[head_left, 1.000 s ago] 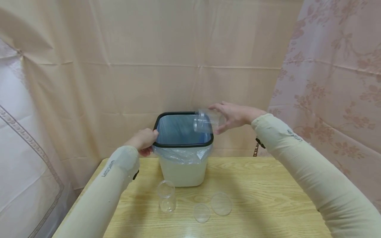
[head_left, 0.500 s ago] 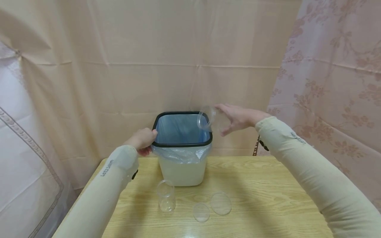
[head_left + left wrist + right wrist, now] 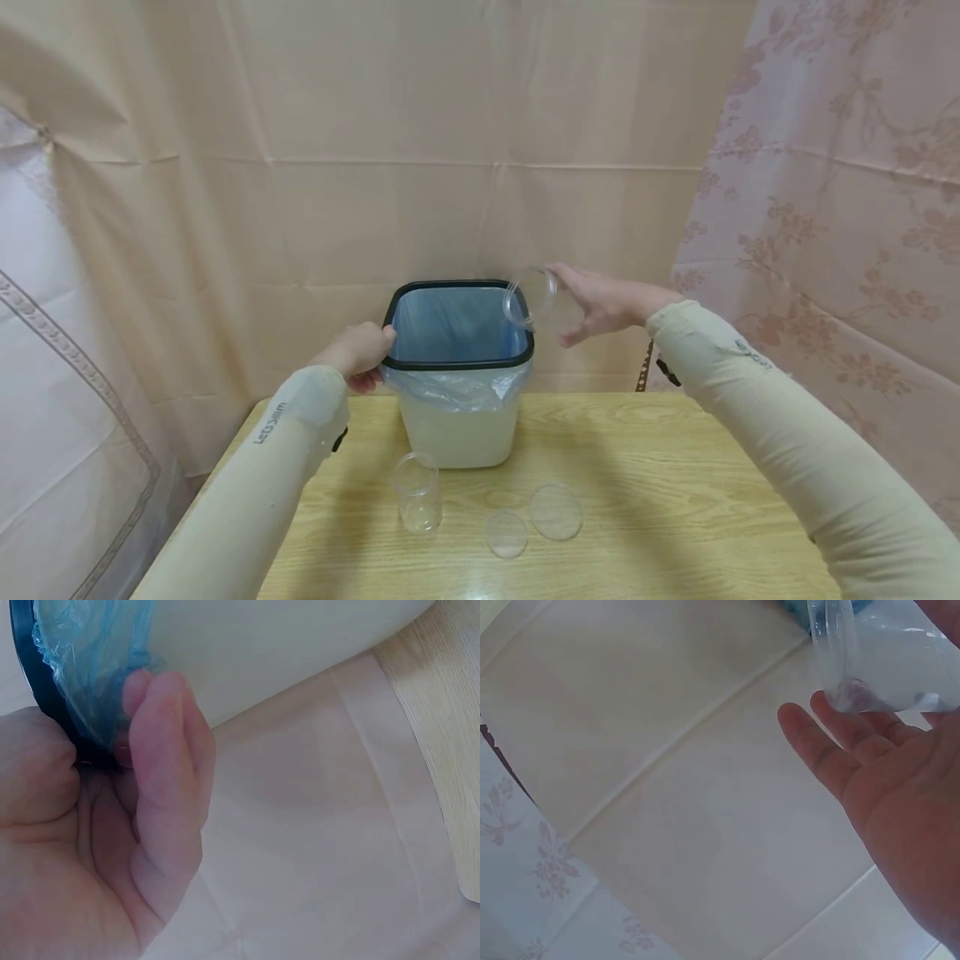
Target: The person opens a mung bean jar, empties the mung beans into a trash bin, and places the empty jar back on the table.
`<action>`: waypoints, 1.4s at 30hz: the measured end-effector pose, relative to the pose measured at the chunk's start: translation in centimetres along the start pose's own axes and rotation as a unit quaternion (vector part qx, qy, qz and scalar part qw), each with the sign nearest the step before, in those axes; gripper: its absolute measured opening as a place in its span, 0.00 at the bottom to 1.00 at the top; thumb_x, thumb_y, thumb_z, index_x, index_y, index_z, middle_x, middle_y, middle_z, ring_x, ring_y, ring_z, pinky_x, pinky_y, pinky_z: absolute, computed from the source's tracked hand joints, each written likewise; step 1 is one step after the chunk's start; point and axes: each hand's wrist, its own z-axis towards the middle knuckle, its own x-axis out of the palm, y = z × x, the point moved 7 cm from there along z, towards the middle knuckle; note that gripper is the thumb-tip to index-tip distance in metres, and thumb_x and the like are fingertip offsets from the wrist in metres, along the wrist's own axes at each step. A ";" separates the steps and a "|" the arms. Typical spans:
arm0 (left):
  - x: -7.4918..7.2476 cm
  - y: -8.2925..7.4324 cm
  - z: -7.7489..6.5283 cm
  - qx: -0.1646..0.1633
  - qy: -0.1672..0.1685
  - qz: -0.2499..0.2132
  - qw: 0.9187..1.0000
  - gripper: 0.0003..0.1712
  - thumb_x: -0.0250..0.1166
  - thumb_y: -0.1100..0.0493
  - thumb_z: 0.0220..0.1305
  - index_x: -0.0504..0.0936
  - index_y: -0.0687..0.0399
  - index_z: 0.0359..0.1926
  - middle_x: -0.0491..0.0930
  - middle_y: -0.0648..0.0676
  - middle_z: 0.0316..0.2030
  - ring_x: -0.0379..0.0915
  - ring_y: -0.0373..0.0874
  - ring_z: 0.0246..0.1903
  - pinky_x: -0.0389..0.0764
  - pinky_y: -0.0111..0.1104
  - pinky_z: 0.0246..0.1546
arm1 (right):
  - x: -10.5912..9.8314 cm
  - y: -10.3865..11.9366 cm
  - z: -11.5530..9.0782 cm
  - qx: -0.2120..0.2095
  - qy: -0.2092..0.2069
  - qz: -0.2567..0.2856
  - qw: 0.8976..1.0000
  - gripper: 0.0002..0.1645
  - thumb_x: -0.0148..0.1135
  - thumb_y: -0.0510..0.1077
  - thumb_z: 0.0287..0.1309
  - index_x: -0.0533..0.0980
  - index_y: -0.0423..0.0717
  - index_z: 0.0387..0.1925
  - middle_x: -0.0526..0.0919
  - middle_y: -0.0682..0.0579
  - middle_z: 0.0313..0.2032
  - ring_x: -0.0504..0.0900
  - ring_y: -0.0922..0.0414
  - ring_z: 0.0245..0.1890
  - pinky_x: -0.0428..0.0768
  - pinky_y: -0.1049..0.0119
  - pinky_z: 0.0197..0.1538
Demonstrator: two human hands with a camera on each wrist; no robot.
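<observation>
My left hand [image 3: 360, 354] pinches the black rim [image 3: 45, 697] at the left side of a white trash bin [image 3: 459, 437], thumb over the rim and fingers beneath. A bluish plastic bag [image 3: 450, 388] lines the bin and folds over its outside. Over the bin's right edge, my right hand [image 3: 609, 302] holds a clear plastic jar [image 3: 534, 293] on its side. The jar's mouth points left, toward the bin; nothing shows inside it. In the right wrist view, fingers support the jar [image 3: 900, 664] from below; part of the hand is cut off.
On the wooden table [image 3: 660, 467] stands another clear jar [image 3: 420, 504], in front of the bin. Two clear round discs, a smaller one [image 3: 507, 534] and a larger one [image 3: 556, 512], lie to its right. A beige curtain [image 3: 360, 208] hangs close behind.
My right hand has drawn the jar slightly to the right, and the jar has turned somewhat. The left hand has kept its grip on the rim.
</observation>
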 end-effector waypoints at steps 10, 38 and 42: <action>0.0 0.0 0.0 -0.004 -0.001 -0.012 1.000 0.32 0.36 0.46 0.78 0.77 0.66 0.36 0.76 0.56 0.19 0.73 0.45 0.15 0.82 0.36 0.19 | 0.8 -0.7 -0.4 -0.006 0.007 0.023 1.000 0.71 0.81 0.52 0.47 0.42 0.42 0.78 0.55 0.34 0.74 0.55 0.35 0.74 0.55 0.35 0.71; 0.0 0.1 0.0 -0.001 0.002 -0.012 1.000 0.31 0.36 0.46 0.78 0.77 0.65 0.37 0.76 0.56 0.19 0.73 0.45 0.16 0.81 0.35 0.20 | 3.7 -4.4 -2.1 0.028 -0.048 0.104 0.993 0.70 0.83 0.57 0.43 0.49 0.47 0.78 0.69 0.35 0.67 0.64 0.36 0.70 0.59 0.33 0.69; 0.0 0.2 0.0 -0.003 0.000 -0.008 1.000 0.32 0.35 0.46 0.78 0.77 0.65 0.36 0.76 0.56 0.19 0.73 0.45 0.16 0.81 0.35 0.20 | 4.3 -4.7 -2.4 0.033 -0.054 0.130 0.989 0.70 0.83 0.55 0.43 0.48 0.47 0.78 0.67 0.33 0.69 0.62 0.35 0.71 0.58 0.33 0.69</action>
